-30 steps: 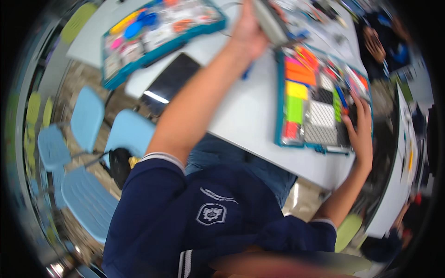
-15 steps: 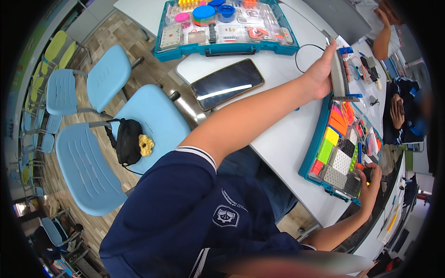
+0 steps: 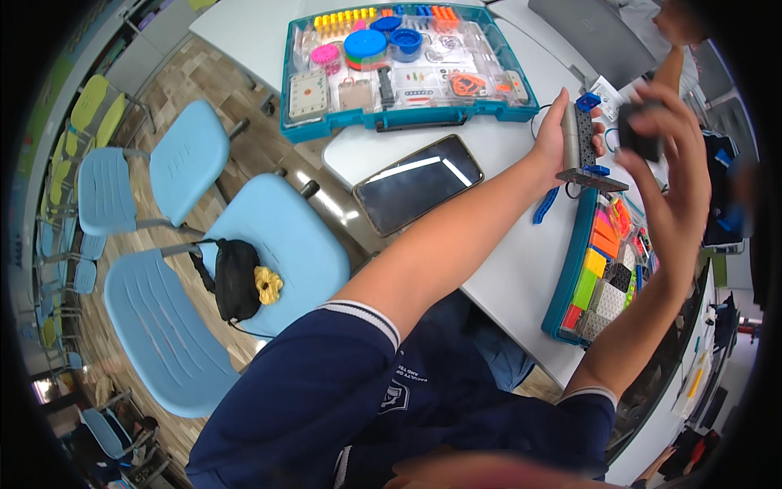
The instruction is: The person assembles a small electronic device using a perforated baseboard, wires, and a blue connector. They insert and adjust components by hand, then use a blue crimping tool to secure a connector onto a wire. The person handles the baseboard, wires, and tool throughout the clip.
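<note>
My left hand (image 3: 555,140) grips a grey building-block assembly (image 3: 580,147) with blue end pieces, held upright above the white table (image 3: 521,269). My right hand (image 3: 672,167) is raised beside it, fingers closed around a small dark block (image 3: 639,132). Below both hands lies an open teal case (image 3: 570,269) filled with several coloured flat pieces. A loose blue piece (image 3: 544,205) lies on the table just left of that case.
A dark tablet (image 3: 417,184) lies on the table's left edge. A second open teal parts case (image 3: 391,61) sits further back. Light blue chairs (image 3: 277,244) stand to the left, one carrying a black bag (image 3: 236,277) with a yellow scrunchie. A grey laptop (image 3: 590,33) is at the back.
My right hand has lifted off the teal case and risen beside the left hand, now holding a dark block. The view has swung; the left hand still holds the grey assembly.
</note>
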{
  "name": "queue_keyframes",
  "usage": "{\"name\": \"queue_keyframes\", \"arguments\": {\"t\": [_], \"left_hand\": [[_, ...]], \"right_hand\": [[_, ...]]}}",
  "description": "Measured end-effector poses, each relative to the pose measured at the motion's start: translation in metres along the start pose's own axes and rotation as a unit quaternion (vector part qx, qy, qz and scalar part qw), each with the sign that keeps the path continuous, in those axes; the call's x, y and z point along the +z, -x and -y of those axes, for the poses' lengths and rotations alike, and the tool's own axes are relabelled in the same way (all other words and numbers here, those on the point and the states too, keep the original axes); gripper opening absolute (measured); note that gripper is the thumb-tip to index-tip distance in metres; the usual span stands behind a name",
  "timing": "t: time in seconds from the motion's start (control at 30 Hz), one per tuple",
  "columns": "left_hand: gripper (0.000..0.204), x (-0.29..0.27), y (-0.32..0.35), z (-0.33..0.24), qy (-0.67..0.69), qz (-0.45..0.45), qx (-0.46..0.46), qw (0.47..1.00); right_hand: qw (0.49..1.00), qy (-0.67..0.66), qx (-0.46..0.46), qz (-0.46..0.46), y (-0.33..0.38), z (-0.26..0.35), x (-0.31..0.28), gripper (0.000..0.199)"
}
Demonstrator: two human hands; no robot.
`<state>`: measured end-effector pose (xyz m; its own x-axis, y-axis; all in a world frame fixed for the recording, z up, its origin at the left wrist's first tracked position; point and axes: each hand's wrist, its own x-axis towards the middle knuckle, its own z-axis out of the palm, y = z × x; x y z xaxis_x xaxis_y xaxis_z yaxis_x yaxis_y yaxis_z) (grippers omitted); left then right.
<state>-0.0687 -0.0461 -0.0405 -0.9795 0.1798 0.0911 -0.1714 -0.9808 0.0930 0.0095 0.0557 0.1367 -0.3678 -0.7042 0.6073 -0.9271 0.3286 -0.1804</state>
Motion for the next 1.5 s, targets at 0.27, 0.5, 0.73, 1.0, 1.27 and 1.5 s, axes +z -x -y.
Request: {"name": "queue_keyframes", "arguments": {"t": [0.27,0.5,0.73,1.0,1.27,1.5], "left_hand": [[0.064,0.001,-0.002,-0.001,0.004,0.028,0.007,1.0],[0.061,0.004,-0.008,-0.002,-0.056,-0.012,0.039,0.998],[0.065,-0.01,-0.018,0.003,0.007,0.026,0.012,1.0],[0.062,-0.006,-0.013,0.002,-0.039,-0.004,0.031,0.999],[0.05,-0.01,-0.007,0.001,-0.053,0.028,0.012,0.998],[0.053,-0.003,0.002,-0.014,0.033,-0.004,-0.105,0.994]], "right_hand": [[0.993,-0.055,-0.016,-0.106,-0.064,-0.005,0.067,0.03],[0.993,-0.12,-0.007,-0.003,-0.055,-0.044,0.058,0.038],[0.995,-0.091,-0.013,-0.028,-0.063,-0.045,0.058,0.041],[0.997,-0.06,-0.051,-0.003,-0.09,-0.037,0.071,0.039],[0.934,-0.302,-0.041,0.183,-0.203,-0.008,0.219,0.037],[0.978,-0.168,-0.053,0.114,-0.239,-0.004,0.351,0.043]]}}
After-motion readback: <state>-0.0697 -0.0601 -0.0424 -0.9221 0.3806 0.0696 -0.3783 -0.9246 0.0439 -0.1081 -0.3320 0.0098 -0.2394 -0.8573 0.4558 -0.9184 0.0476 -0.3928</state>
